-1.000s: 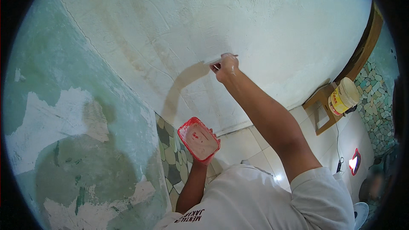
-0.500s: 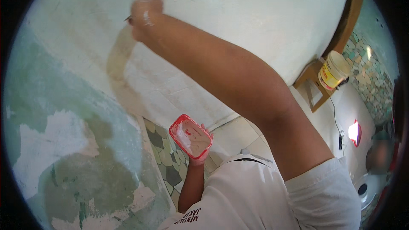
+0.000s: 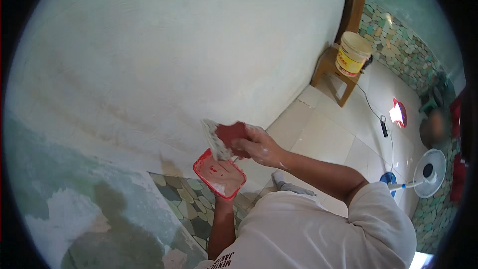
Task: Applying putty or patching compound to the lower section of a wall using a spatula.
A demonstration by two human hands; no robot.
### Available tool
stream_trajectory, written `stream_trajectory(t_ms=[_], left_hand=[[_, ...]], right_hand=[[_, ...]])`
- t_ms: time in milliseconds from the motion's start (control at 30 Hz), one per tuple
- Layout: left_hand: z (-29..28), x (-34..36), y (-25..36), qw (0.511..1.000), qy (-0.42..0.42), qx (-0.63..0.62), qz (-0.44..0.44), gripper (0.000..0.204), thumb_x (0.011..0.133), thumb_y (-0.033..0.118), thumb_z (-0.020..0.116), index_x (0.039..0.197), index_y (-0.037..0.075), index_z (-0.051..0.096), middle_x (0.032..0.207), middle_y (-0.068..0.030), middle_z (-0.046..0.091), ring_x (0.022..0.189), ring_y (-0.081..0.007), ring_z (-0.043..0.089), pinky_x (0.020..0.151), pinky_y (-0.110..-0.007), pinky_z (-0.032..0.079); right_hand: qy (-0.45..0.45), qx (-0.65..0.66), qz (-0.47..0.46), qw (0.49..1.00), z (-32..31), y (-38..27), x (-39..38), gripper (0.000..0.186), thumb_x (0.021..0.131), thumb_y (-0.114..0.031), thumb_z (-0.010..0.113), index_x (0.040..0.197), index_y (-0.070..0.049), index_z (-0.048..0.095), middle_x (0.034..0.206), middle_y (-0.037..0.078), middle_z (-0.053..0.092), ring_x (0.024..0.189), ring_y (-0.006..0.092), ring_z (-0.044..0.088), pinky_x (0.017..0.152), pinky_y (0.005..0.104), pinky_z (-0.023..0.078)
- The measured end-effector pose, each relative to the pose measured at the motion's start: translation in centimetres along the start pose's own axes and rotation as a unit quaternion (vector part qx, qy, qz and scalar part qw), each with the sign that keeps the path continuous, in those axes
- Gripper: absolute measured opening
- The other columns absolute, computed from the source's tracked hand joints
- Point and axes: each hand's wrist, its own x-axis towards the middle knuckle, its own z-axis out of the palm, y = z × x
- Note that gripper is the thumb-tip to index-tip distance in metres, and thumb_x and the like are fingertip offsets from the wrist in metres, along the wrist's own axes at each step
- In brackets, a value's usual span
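1. Gripping the scraper (image 3: 213,137) by its red part is the right hand (image 3: 260,147), fingers and thumb pinched around it. The pale blade is smeared with filler and overlaps the far edge of the tray; can't tell if it's touching.
2. Left hand (image 3: 225,201) has the red tray (image 3: 241,187) from underneath, near the wall. Most of the fingers are hidden, so no idea on the exact hold.
3. Done so far, I'd say: the big pale wall (image 3: 174,55) looks mostly coated, with faint brownish streaks low down. Can't tell whether that's damp filler or thin cover.
4. Left, by my guess: those streaks, plus the green side wall (image 3: 27,157), which has just a few ragged white patches (image 3: 62,209).
5. Plenty of pinkish filler (image 3: 225,174) in the tray, so supply seems fine. A bucket (image 3: 350,62) sits on the stool (image 3: 327,67) further off.
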Motion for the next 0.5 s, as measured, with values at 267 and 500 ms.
stream_trajectory(t_ms=[267,500], left_hand=[[12.9,5.6,-10.5,0.762,0.072,0.643,0.0,0.049,0.083,0.013,0.066,0.128,0.007,0.048,0.11,-0.0082,0.061,0.105,-0.0237,0.06,0.096,-0.04,0.049],[10.6,10.6,-15.5,0.856,0.089,0.507,-0.054,0.058,0.077,0.014,0.072,0.129,0.008,0.048,0.114,-0.0072,0.061,0.107,-0.0236,0.06,0.096,-0.04,0.049]], right_hand=[[0.004,-0.126,-0.042,0.991,-6.1,0.0,-7.2,0.029,0.095,-0.008,0.053,0.122,0.0,0.058,0.101,0.014,0.067,0.088,0.0231,0.062,0.081,0.0362,0.049],[0.032,-0.202,-0.088,0.975,-13.6,-2.0,-10.2,0.027,0.095,-0.009,0.054,0.12,0.001,0.058,0.101,0.018,0.065,0.089,0.0277,0.061,0.082,0.0379,0.049]])
